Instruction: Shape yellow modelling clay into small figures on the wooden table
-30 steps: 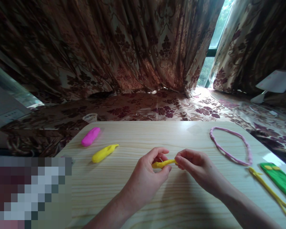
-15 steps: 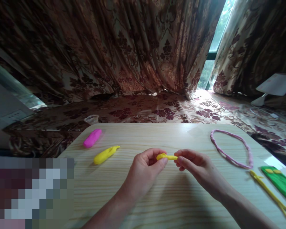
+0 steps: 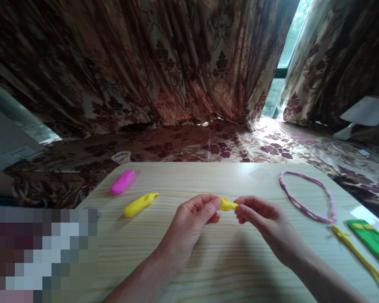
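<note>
A small piece of yellow modelling clay (image 3: 228,205) is pinched between my two hands above the middle of the table. My left hand (image 3: 194,221) grips its thicker, lumpy end with thumb and fingers. At the thin end, my right hand (image 3: 262,221) holds it between thumb and fingertips. To the left lie a larger yellow clay lump (image 3: 139,205) with a drawn-out tip and a pink clay lump (image 3: 122,182). Far to the right are a loop of pink-purple clay (image 3: 303,206), a forked yellow clay strip (image 3: 356,250) and a flat green clay slab (image 3: 372,244) with small yellow pieces on it.
The light wooden table (image 3: 189,176) has rounded far corners. Behind it is a ledge with flowered cloth (image 3: 221,147), holding a clear plastic cup (image 3: 121,157) and a white lamp (image 3: 364,111). Patterned curtains (image 3: 177,63) hang at the back. A pixelated patch hides the lower left.
My left fingers have shifted on the yellow clay, and its lumpy end now stands out to the right of the thumb. Both hands stay close together; the other clay pieces lie as before.
</note>
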Available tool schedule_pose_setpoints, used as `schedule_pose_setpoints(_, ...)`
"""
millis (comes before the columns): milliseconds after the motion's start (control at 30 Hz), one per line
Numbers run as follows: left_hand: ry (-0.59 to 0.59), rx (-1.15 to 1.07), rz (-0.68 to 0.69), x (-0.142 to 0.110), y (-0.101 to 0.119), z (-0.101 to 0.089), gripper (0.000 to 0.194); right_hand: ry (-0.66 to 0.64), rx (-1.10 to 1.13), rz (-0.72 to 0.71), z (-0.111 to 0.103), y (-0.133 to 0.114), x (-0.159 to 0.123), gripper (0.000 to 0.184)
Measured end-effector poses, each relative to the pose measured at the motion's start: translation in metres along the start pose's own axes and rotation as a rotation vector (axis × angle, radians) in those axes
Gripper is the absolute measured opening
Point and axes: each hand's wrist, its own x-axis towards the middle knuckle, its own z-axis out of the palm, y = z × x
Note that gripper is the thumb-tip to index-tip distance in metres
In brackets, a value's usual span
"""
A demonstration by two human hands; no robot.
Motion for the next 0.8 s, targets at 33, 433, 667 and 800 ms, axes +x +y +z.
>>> schedule_pose_setpoints(33, 0.009, -0.010, 0.007, 0.000, 0.000, 0.000, 0.024, 0.055, -0.035, -0.106, -0.001, 0.002, 0.000, 0.014)
schedule_pose_setpoints(433, 0.043, 0.120, 0.026, -0.004, -0.003, 0.008, 0.023, -0.042, -0.551, -0.696, 0.003, 0.005, -0.009, 0.027)
schedule_pose_setpoints(667, 0.029, 0.165, -0.015, -0.003, -0.006, 0.009, 0.016, -0.016, -0.353, -0.417, -0.006, -0.004, -0.007, 0.008)
schedule_pose_setpoints(800, 0.006, 0.198, -0.022, -0.005, -0.007, 0.012, 0.014, -0.155, -0.378, -0.281, -0.003, -0.004, -0.005, 0.009)
